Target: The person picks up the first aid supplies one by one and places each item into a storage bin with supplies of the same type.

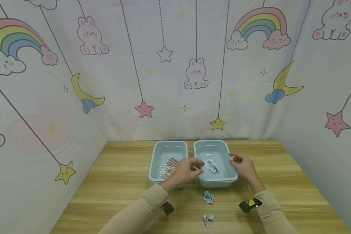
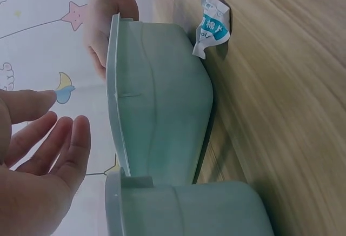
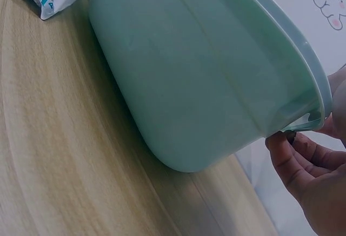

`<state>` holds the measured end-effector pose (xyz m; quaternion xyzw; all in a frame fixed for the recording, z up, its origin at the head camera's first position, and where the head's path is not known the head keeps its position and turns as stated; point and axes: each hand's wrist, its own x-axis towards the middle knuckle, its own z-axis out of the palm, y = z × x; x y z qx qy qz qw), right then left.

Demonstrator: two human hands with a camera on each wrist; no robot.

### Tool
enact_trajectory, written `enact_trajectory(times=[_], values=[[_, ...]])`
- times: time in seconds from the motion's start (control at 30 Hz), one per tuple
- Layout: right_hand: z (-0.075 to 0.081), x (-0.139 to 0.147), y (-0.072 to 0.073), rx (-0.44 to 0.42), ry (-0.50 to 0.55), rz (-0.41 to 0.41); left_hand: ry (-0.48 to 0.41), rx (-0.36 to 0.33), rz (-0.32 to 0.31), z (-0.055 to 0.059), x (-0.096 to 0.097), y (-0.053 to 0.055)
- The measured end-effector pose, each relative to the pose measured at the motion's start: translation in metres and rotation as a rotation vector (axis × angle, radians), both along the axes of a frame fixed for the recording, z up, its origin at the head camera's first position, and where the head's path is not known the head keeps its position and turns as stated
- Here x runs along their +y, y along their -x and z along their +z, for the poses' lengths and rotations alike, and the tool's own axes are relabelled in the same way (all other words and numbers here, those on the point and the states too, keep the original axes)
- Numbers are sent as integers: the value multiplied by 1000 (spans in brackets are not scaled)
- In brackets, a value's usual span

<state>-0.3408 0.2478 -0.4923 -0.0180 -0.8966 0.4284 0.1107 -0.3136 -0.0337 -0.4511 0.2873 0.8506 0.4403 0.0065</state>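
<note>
Two pale blue-green plastic bins stand side by side on a wooden table. My right hand (image 1: 244, 165) is at the right side of the right bin (image 1: 199, 148), its fingers curled under the rim and gripping it in the right wrist view. Flat white-and-blue packets (image 1: 212, 166) lie on that bin's floor. Between the bins hovers my left hand (image 1: 187, 169); the left wrist view shows its thumb and fingers spread apart with nothing between them. Thin brownish sticks in clear wrapping (image 1: 170, 165) lie in the left bin (image 1: 154, 162), partly hidden behind this hand.
In front of the right bin lies a crumpled white-and-blue wrapper (image 1: 209, 197), with another crumpled wrapper (image 1: 208, 220) closer to the table's near edge. Printed cloth walls (image 1: 169, 126) enclose the table (image 1: 120, 188) at the back and sides.
</note>
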Motion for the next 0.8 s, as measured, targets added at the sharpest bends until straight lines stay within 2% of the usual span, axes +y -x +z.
enact_trajectory(times=[0.37, 0.8], values=[[1, 0, -1, 6, -9, 7, 6, 54, -44, -2, -3, -6], [-2, 1, 1, 6, -19, -6, 14, 66, -88, -1, -4, -18]])
